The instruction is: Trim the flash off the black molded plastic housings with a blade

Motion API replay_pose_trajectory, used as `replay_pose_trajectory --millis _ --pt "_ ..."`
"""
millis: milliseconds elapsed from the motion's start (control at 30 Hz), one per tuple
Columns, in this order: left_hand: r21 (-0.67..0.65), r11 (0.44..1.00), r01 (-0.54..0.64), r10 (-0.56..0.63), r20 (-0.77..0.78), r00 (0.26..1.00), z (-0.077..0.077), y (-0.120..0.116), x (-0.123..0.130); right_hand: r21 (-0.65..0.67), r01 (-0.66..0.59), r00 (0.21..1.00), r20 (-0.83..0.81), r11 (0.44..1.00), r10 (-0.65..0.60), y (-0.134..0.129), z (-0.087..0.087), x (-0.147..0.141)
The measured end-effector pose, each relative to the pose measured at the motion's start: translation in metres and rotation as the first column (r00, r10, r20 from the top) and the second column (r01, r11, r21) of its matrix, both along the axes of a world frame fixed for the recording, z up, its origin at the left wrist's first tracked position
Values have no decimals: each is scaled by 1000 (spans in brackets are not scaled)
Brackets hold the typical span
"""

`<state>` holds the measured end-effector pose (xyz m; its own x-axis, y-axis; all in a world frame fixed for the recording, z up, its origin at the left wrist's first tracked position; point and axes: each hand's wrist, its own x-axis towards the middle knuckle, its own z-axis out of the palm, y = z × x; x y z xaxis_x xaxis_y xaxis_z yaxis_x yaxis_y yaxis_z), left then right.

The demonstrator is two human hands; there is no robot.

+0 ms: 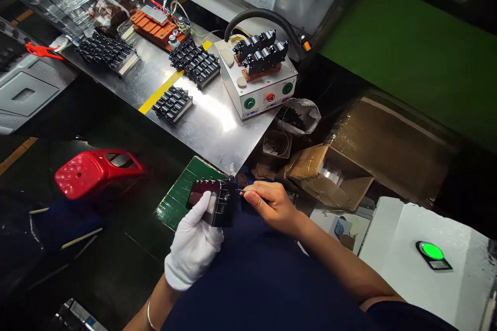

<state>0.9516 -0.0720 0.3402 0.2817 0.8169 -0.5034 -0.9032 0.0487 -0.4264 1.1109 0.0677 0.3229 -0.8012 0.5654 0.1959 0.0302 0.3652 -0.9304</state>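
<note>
My left hand (196, 245), in a white glove, grips a black molded plastic part (223, 204) with a dark reddish, glossy face, its thumb pressed on the near side. At the part's right edge, my bare right hand (272, 202) pinches a thin tool (242, 191) whose tip points at the part. What kind of tool it is, I cannot make out, as the fingers cover most of it. Beneath the part lies a green board (174, 201) with worn edges.
On the metal table (209, 129) stand stacks of black parts (173, 104) and a white button box (252, 98) carrying two black parts. An orange fixture (155, 26) sits behind. A red stool (97, 173) is at left; cardboard boxes (349, 186) and a white panel with a green light (432, 251) at right.
</note>
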Motion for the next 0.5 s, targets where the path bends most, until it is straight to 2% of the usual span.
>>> replay_pose_trajectory --millis 167,300,400,500 --pt "-70 997 -44 39 -74 996 8 6 4 18 -5 1000 13 1000 5 0 1 -1" --pt "-243 970 -16 -30 -186 982 14 10 8 18 -35 999 34 999 35 3 0 1" --pt "-358 933 -39 -56 -250 967 20 12 11 22 -9 999 31 1000 8 2 0 1" --pt "-317 948 -33 -80 -337 938 15 5 8 -3 56 998 11 998 -56 -3 -2 -2"
